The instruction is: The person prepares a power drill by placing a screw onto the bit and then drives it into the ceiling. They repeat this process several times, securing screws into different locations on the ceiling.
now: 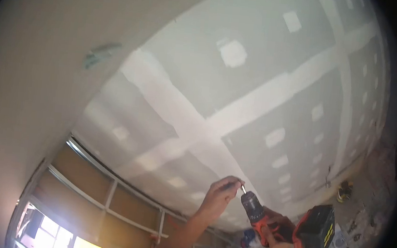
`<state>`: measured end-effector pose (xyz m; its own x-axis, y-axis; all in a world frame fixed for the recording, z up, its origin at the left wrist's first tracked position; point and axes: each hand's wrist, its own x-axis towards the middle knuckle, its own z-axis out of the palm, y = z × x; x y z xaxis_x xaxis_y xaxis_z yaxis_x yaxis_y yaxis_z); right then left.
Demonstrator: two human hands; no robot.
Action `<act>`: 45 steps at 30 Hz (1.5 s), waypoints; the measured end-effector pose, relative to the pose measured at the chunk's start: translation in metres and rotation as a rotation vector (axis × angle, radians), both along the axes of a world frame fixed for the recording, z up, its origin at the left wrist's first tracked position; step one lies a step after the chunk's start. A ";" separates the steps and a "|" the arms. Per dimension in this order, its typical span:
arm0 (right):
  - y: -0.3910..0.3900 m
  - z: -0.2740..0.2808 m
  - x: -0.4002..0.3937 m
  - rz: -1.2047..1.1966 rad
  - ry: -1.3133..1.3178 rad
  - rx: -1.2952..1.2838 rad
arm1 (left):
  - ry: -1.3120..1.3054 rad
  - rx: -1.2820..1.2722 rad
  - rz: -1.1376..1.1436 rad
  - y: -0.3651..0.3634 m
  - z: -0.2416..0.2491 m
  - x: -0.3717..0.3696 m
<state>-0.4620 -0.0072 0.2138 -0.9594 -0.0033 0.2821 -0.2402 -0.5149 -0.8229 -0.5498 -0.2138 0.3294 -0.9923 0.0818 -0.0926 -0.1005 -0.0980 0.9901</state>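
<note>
A red and black cordless drill [272,225] is gripped by my right hand [278,246], whose fingers wrap around its handle. Its large black battery [317,232] carries yellow marks. From the drill's black chuck [251,203], a short metal bit [244,189] points up and to the left. My left hand [222,192] is raised at the tip of this bit, thumb and fingers pinched together. Whatever lies between those fingertips is too small to make out.
Overhead spreads a drywall ceiling [258,94] with pale filled seams and patches. A smooth wall or soffit [47,52] fills the left side. Metal framing [110,193] runs above bright windows [54,237]. A yellow and black object [345,191] lies on the cluttered floor [367,212] at right.
</note>
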 end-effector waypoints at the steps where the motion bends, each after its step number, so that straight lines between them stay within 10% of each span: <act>1: 0.000 0.009 -0.001 0.025 -0.002 -0.074 | 0.001 0.052 -0.009 -0.001 0.000 -0.001; 7: -0.015 0.092 -0.056 -0.111 0.186 0.101 | 0.212 0.253 0.099 0.033 0.086 -0.045; 12: -0.041 0.202 -0.143 -0.254 0.456 -0.234 | 0.628 0.136 0.082 0.045 0.209 -0.117; 16: -0.045 0.263 -0.206 -0.490 0.623 0.118 | 0.822 0.093 0.025 0.053 0.299 -0.155; 20: -0.047 0.312 -0.229 -0.405 0.688 -0.234 | 0.864 0.012 0.027 0.048 0.349 -0.168; 37: -0.050 0.343 -0.260 -0.447 0.869 -0.068 | 0.954 -0.226 0.202 0.016 0.332 -0.092; 45: -0.047 0.324 -0.264 -0.609 0.971 -0.003 | 1.105 0.091 -0.055 0.055 0.332 -0.017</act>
<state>-0.7256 -0.0547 0.5380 -0.1788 0.3890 0.9037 -0.9835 -0.0973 -0.1527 -0.5667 -0.1590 0.6614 -0.5197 0.0900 0.8496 0.8268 -0.1977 0.5267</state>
